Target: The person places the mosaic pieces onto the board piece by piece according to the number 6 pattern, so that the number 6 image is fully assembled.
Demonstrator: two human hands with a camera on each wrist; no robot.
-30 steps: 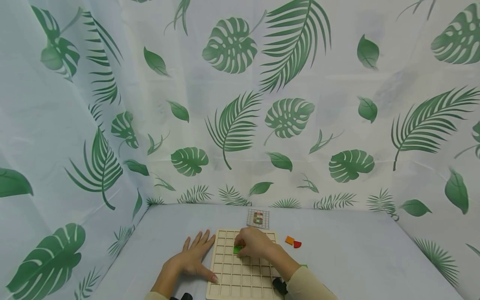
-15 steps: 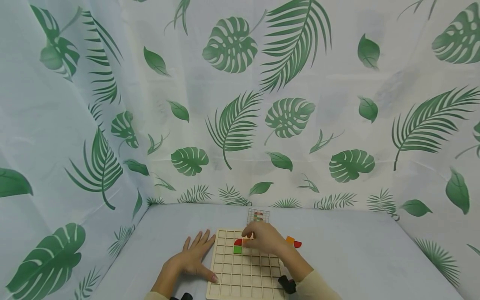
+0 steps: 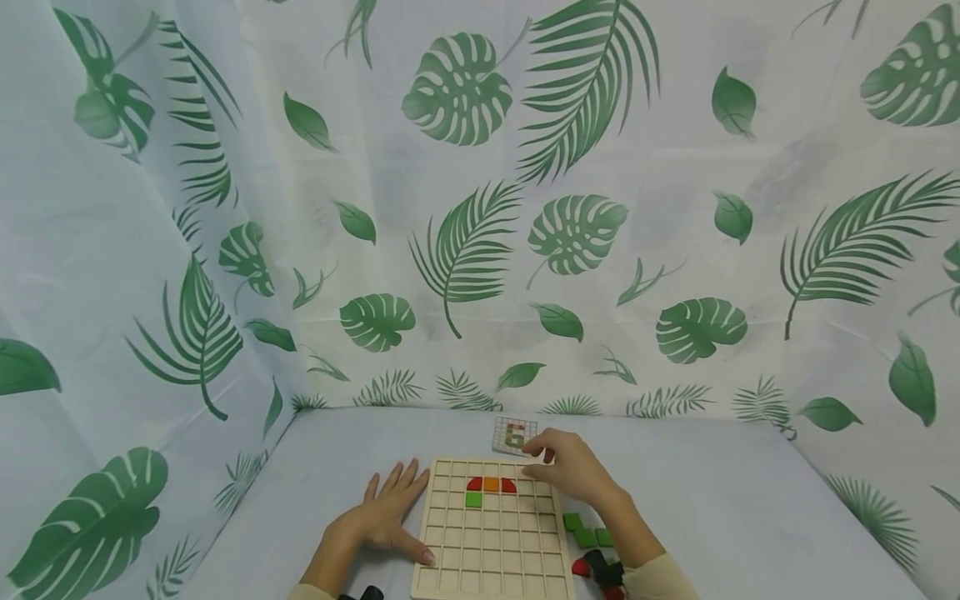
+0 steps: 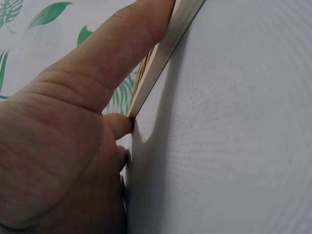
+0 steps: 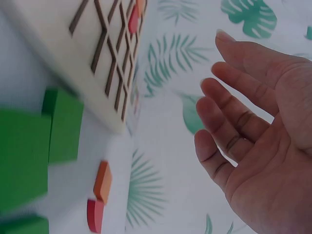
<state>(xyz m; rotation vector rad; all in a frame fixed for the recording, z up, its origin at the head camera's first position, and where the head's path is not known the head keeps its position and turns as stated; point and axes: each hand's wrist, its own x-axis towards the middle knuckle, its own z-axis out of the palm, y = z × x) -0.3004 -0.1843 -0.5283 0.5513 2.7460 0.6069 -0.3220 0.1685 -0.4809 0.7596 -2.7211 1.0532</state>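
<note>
A wooden grid board (image 3: 482, 546) lies on the table in the head view. In its upper rows sit a red quarter-round block (image 3: 475, 483), an orange square block (image 3: 491, 484), another red quarter-round block (image 3: 509, 485) and, below the first, a green square block (image 3: 473, 500). My left hand (image 3: 384, 518) is spread flat along the board's left side, its thumb on the board's edge; the left wrist view shows that thumb (image 4: 122, 44) close up. Over the board's upper right corner hovers my right hand (image 3: 573, 471), fingers loosely bent, holding nothing.
A printed pattern card (image 3: 513, 436) lies behind the board. Several green blocks (image 3: 583, 536) and red pieces (image 3: 580, 567) lie right of it, partly behind the right wrist's camera. The right wrist view shows an orange block (image 5: 102, 182) and a red block (image 5: 95, 215) on the table.
My right hand has moved right, off the middle of the board, and its fingers have loosened. The orange block and right red block now show in the grid. My left hand stays put.
</note>
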